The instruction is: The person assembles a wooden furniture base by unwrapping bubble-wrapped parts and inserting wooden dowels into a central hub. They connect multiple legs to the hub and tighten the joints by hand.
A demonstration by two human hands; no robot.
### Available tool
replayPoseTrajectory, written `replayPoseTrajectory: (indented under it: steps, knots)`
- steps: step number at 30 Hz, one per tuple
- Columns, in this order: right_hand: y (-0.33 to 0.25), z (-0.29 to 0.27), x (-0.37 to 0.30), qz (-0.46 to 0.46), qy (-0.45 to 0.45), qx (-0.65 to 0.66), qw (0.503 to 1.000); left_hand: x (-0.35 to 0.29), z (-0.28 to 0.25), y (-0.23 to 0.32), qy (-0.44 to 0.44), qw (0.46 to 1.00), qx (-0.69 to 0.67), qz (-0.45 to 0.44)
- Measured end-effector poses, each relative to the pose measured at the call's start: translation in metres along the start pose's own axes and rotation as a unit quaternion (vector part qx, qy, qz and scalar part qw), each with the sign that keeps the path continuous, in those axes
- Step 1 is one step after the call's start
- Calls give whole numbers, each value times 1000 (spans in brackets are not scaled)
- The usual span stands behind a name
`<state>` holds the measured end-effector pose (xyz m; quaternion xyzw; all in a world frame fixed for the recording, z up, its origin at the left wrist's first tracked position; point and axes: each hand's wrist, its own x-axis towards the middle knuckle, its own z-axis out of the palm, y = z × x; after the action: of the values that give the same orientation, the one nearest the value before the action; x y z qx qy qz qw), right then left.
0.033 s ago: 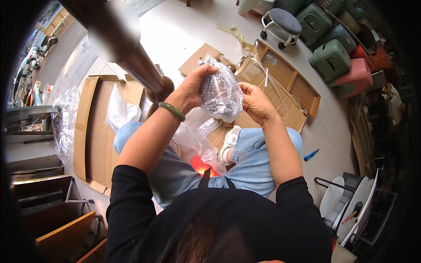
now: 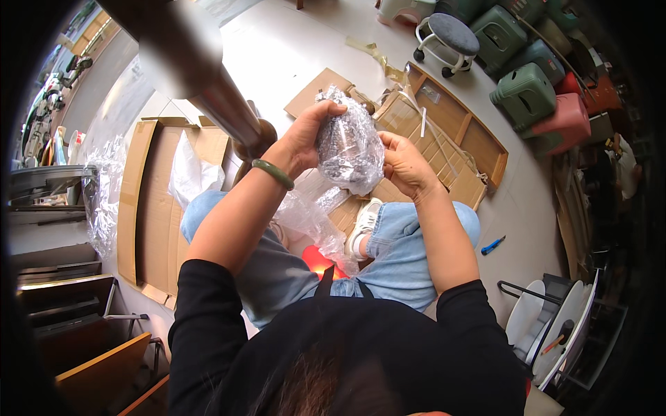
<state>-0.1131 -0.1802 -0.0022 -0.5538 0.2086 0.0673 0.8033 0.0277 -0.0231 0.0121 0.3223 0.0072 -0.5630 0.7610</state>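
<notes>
A bundle wrapped in clear bubble wrap [image 2: 352, 147] is held up in front of my knees. What lies inside the wrap is hard to make out; it looks greyish and shiny. My left hand [image 2: 310, 133] grips the bundle from its left side, thumb laid across the top and fingers hidden behind. At the right edge, my right hand [image 2: 409, 165] pinches the wrap with bent fingers. A loose sheet of clear plastic wrap [image 2: 310, 220] hangs below, between my legs.
Flattened cardboard [image 2: 427, 149] and a wooden frame [image 2: 461, 118] lie ahead. An open cardboard box [image 2: 163, 208] is at left, beside a metal post [image 2: 232, 104]. A blue utility knife [image 2: 493, 245] lies on the right floor. A wheeled stool [image 2: 452, 35] and stacked plastic stools [image 2: 524, 93] stand far right.
</notes>
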Motion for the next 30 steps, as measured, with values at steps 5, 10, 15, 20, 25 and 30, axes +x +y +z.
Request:
replayPoseTrajectory:
  steps: [5,10,15,20,25,30]
  knots:
    - [2,-6,3,43,-26,99,994,-5,1,12,-55,998,24,-24]
    - [-1,-8,-2,0,-21,-57,998,-13,-4,16,-19,997,68,-43]
    - [-13,8,-5,-82,-71,172,979,-15,-16,20,-94,995,-25,-35]
    - [-22,18,-18,-71,-202,333,918,-14,-25,24,-72,987,-138,-35]
    - [16,42,-10,-8,-72,193,978,-11,-28,15,-47,991,-121,-31]
    - [21,38,-4,-115,-112,117,980,-8,-21,12,7,991,-134,-17]
